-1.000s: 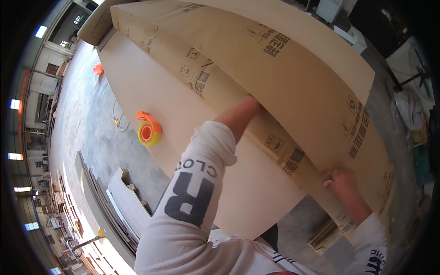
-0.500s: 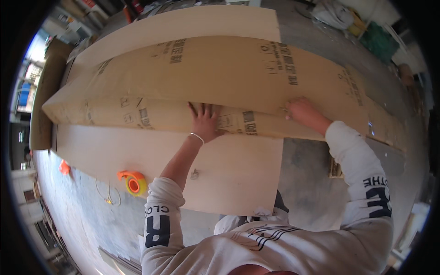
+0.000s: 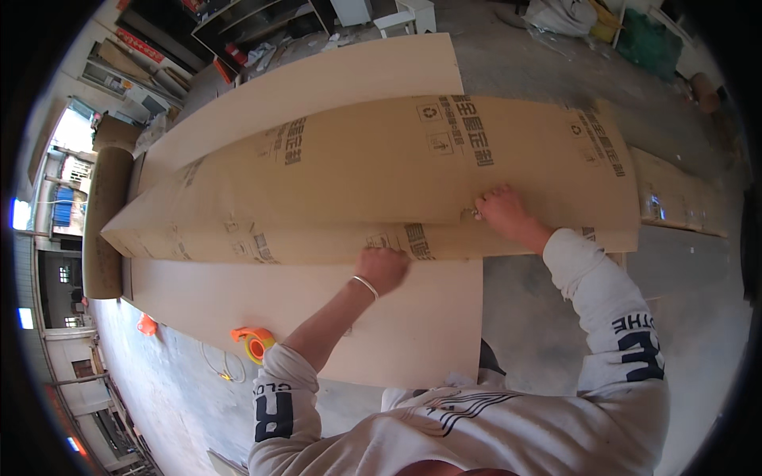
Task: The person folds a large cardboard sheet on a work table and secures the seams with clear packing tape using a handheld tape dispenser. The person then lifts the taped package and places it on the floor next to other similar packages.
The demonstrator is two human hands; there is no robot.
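A long package wrapped in brown printed cardboard [image 3: 357, 159] lies across a pale board [image 3: 214, 289] in front of me. The top layer forms a flap whose near edge overlaps the layer on the package's near side. My right hand [image 3: 505, 214] is closed, its fingers pinching that flap's edge right of the middle, where the edge looks torn or creased. My left hand [image 3: 382, 270], with a white band on the wrist, is curled at the package's near edge. Its fingertips point away and are partly hidden, so what they hold, if anything, does not show.
An orange tape dispenser [image 3: 255, 343] with yellow tape rests left of my left forearm. A thick brown roll [image 3: 108, 222] stands at the left end. Another wrapped piece [image 3: 683, 194] lies at the right. Shelving [image 3: 262, 32], a white stool [image 3: 405, 20] and a green bag [image 3: 647, 44] are behind.
My left hand has gone from lying spread on the cardboard to curled, nearer to me and slightly right. The right hand stays on the flap. The whole view has shifted.
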